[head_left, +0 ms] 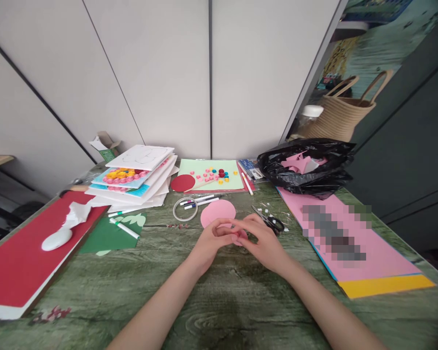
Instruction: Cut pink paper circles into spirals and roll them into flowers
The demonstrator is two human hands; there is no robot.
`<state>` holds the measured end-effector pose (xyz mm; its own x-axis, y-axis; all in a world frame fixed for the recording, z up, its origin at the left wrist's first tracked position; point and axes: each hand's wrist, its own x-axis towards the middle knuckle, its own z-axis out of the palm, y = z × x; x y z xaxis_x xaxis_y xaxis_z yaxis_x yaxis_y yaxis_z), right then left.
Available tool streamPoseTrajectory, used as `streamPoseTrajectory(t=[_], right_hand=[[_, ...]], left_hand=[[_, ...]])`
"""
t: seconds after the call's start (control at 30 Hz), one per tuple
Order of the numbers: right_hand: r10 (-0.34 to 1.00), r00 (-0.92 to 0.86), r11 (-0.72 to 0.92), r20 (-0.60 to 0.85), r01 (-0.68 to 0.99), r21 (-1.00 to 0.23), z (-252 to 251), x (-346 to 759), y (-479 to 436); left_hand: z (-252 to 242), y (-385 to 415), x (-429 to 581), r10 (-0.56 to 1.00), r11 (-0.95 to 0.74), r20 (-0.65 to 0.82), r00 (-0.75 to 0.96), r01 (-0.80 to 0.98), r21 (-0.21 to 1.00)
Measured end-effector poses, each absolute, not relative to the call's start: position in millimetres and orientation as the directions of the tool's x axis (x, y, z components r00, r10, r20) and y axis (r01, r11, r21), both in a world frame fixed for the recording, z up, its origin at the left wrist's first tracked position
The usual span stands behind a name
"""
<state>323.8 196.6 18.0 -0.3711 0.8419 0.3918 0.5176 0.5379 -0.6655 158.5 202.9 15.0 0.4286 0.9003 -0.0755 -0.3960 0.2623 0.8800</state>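
Observation:
My left hand and my right hand meet over the middle of the table. Between their fingertips is a small piece of pink paper, curved, partly hidden by the fingers. Both hands are closed on it. Just beyond them lies a flat pink paper circle. Beside my right hand rests a pair of black-handled scissors, with small white scraps around it. A roll of tape and several markers lie beyond my left hand.
At the back, a pale green sheet holds small coloured paper curls near a red circle. Left are stacked boards, green paper and white glue on red card. Right are a black bag and pink card.

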Motion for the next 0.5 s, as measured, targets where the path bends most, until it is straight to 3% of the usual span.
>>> streamPoseTrajectory(t=[0.5], right_hand=[[0.800,-0.342,0.600,0.493,0.486,-0.635,17.0,319.5,194.3]], left_hand=[[13.5,198.0,164.8,0.915,0.317,-0.135,0.380,-0.473,0.822]])
